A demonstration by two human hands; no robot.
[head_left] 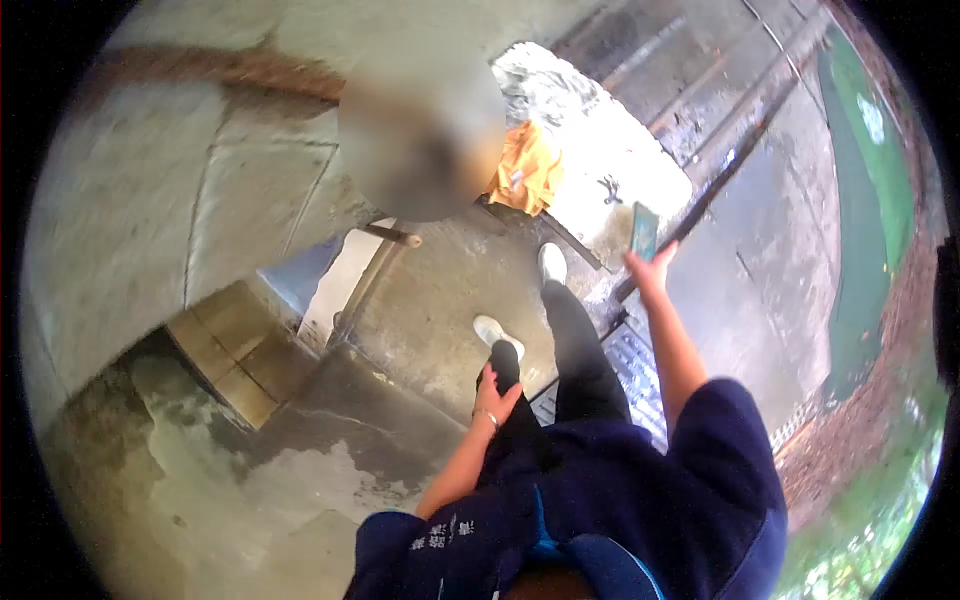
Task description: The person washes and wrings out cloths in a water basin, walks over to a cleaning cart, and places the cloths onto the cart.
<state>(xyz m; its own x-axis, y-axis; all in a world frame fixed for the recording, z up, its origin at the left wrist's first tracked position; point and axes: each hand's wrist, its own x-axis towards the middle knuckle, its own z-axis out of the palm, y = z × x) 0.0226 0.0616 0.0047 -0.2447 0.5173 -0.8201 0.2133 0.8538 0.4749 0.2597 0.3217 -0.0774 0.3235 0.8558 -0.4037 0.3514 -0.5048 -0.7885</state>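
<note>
- navy shirt [620, 510] right up close
- right hand [655, 265] has a grip on a phone [643, 232], held out near the bright white slab [610, 150]
- left hand [496, 399] is on the dark trousers [585, 365], can't tell if it's clenched

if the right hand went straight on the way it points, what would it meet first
Beyond the phone it holds, the right hand would probably meet the bright white surface, just right of the small dark thing; depth is unclear, so it might pass above.
</note>
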